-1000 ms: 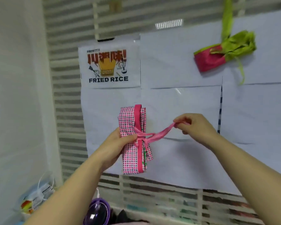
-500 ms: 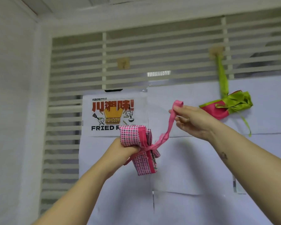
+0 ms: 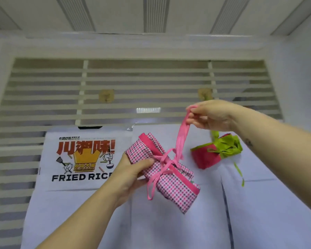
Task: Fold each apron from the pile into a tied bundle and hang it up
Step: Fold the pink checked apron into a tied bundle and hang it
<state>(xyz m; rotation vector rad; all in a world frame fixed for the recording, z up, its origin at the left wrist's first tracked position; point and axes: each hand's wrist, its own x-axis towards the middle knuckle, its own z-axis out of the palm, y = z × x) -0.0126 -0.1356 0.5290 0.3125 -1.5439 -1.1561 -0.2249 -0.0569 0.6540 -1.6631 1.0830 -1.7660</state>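
Note:
A pink checked apron bundle (image 3: 171, 178), tied with a pink ribbon, is held up in front of the slatted wall. My left hand (image 3: 133, 169) grips the bundle's left side, thumb on top. My right hand (image 3: 210, 115) pinches the pink strap loop (image 3: 182, 133) that rises from the knot, raised up and to the right. An empty wall hook (image 3: 106, 95) sits on the slats to the upper left. A second hook (image 3: 205, 93) just above my right hand carries a hanging pink and green apron bundle (image 3: 215, 151), partly hidden by my right forearm.
White slatted blinds (image 3: 48, 97) cover the upper wall. A "FRIED RICE" poster (image 3: 83, 159) and pale paper sheets (image 3: 169, 227) cover the wall below. The ceiling (image 3: 154, 13) shows above.
My view tilted up to the ceiling and both hooks. My right hand lifted the strap loop higher, toward the hooks. The bundle rose and tilted in my left hand.

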